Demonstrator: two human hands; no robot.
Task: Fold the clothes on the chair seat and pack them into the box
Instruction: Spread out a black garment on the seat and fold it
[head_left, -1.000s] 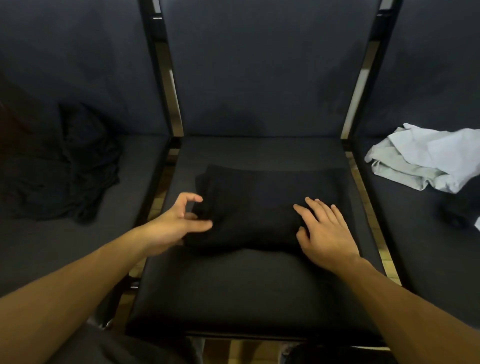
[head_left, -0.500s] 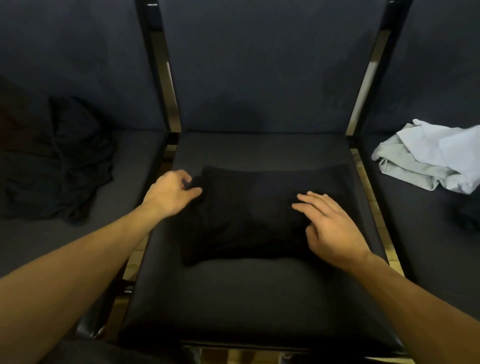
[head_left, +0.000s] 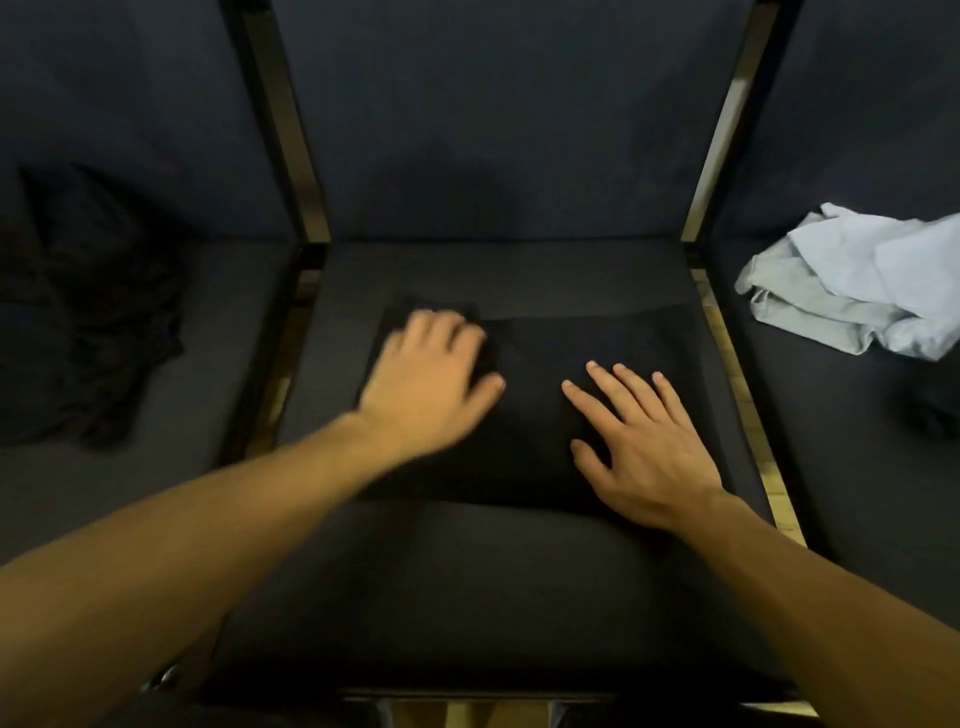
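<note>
Both hands lie flat on a folded black garment (head_left: 540, 415) in the middle of the padded chair seat (head_left: 467, 597): the right hand (head_left: 644, 441) with fingers spread and straight, the left hand (head_left: 431, 379) blurred, palm down near the cloth's far left corner, gripping nothing that I can see. Smoothing outward before lifting should keep the soft, matte bundle square. Further off, crumpled pale clothes (head_left: 857, 291) sit on the right seat, a dark heap (head_left: 98, 312) on the left.
</note>
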